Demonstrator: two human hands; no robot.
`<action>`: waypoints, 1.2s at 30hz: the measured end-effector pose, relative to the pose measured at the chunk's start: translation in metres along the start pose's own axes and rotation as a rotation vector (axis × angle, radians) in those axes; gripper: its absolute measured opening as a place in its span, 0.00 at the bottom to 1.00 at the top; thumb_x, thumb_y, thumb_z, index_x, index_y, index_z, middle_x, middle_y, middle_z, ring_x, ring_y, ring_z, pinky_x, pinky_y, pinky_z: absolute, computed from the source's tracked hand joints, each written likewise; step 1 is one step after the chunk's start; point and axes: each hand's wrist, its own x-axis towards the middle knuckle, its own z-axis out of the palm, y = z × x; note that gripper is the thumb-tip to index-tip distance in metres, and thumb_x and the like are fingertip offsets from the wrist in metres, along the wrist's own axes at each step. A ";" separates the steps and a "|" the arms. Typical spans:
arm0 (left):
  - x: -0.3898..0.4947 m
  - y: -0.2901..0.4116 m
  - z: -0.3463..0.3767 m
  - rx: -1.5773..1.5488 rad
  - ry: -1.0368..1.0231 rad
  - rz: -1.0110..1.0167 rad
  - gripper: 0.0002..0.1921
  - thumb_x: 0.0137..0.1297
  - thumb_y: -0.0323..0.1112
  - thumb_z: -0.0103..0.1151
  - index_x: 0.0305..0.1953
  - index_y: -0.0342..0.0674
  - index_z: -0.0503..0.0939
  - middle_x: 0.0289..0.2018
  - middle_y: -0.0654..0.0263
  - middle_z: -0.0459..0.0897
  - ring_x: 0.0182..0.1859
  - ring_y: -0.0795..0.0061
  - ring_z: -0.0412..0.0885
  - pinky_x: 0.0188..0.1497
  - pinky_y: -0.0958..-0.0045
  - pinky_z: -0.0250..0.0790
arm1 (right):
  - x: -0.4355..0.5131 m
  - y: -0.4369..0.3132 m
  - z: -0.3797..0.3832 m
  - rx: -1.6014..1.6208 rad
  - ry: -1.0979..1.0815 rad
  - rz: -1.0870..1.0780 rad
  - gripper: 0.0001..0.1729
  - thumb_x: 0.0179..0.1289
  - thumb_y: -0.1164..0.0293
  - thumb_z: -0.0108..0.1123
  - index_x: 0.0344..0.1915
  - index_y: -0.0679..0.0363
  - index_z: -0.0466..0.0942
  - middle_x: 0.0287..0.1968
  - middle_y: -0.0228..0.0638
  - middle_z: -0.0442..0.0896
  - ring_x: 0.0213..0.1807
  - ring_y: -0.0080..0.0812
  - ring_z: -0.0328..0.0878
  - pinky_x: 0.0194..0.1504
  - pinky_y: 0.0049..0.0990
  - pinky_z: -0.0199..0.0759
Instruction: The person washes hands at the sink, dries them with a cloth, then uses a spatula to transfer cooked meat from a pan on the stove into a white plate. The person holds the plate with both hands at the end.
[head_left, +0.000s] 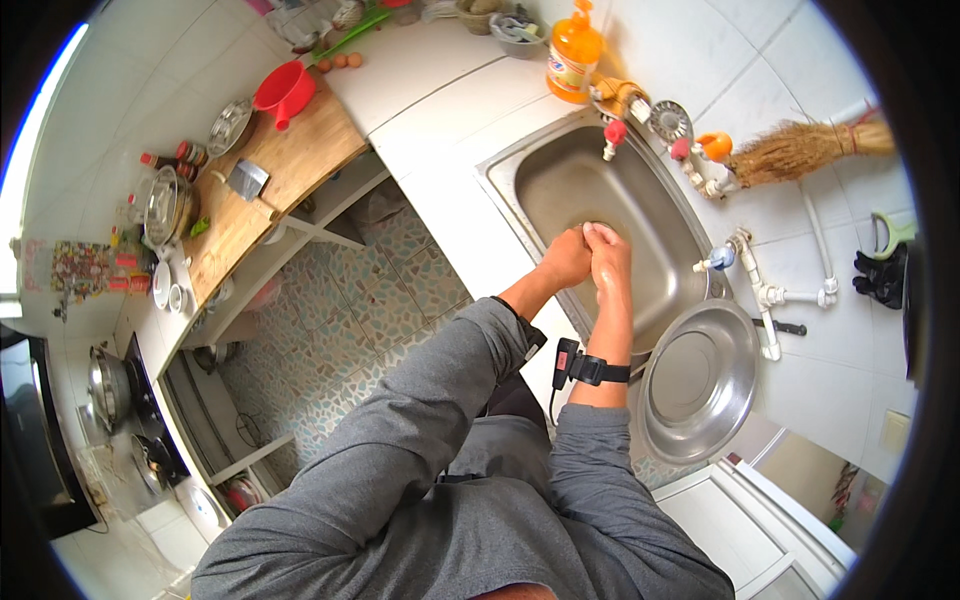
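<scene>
Both my hands are together over the near edge of the stainless steel sink (652, 217). My left hand (568, 256) and my right hand (609, 259) touch at the fingers and thumbs, and the skin of the right one looks wet. A small part of a rounded edge shows just beyond the fingertips; whether it is something held or the sink's drain, I cannot tell. The fingers hide most of what lies between them. A tap with a red handle (615, 133) stands over the sink's far end, and a blue-handled tap (720, 259) is at the right.
An orange pump bottle (571, 64) stands behind the sink. A large metal basin (699, 382) leans at the right, below white pipes (795, 295). A straw brush (795, 154) hangs by the wall. On the wooden board (300, 172) at the left lie a cleaver (247, 180) and a red dipper (285, 94).
</scene>
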 end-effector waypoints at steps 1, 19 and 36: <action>-0.006 0.005 -0.007 -0.104 0.001 -0.038 0.16 0.70 0.38 0.57 0.49 0.30 0.83 0.38 0.48 0.88 0.43 0.56 0.88 0.44 0.62 0.76 | -0.006 -0.007 0.003 -0.037 -0.043 -0.037 0.27 0.69 0.62 0.67 0.59 0.73 0.78 0.47 0.41 0.86 0.47 0.30 0.83 0.49 0.28 0.77; -0.040 0.049 -0.040 0.189 -0.061 -0.220 0.24 0.61 0.48 0.62 0.52 0.36 0.84 0.44 0.46 0.88 0.50 0.48 0.86 0.54 0.55 0.76 | 0.005 0.022 -0.034 0.074 -0.145 0.043 0.31 0.70 0.66 0.66 0.69 0.64 0.70 0.47 0.34 0.87 0.41 0.24 0.84 0.39 0.24 0.77; -0.066 0.054 -0.060 0.133 0.007 -0.132 0.25 0.62 0.45 0.60 0.52 0.29 0.83 0.46 0.40 0.86 0.52 0.46 0.85 0.57 0.57 0.75 | 0.023 0.041 -0.021 -0.113 -0.275 -0.073 0.34 0.67 0.67 0.67 0.69 0.67 0.70 0.53 0.39 0.84 0.50 0.25 0.82 0.49 0.26 0.77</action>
